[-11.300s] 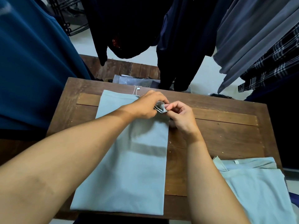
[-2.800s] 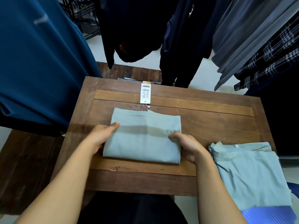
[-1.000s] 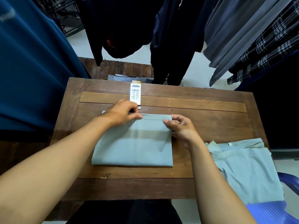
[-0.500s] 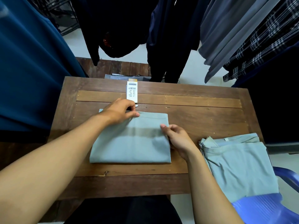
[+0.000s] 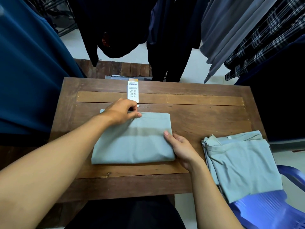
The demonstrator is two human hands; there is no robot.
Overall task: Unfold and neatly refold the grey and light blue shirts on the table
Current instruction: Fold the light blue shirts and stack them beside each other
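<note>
Nearest, to the right of the right hand, a blue plastic chair was seen. A loosely folded second shirt of pale grey-blue was draped partly over its seat and partly over the right end of the wooden table.

The right hand was laid against the right edge of the folded shirt. Its thumb was placed on top of the cloth and its fingers were curled in at the side, so that the edge was gripped. The folded shirt, a flat pale grey-blue rectangle, was spread on the table between the two hands, with its near edge well inside the table's front rim.

At the far edge of that shirt the left hand was set. Its thumb was stretched along the top of the fold and its fingers were curled over the edge, so that the cloth was pinched there.

Just beyond the left hand's knuckles a white printed tag was laid flat on the table, pointing away. Past the table's far side a low slatted wooden platform was visible, and dark, grey and checked hanging clothes were seen above it.
</note>
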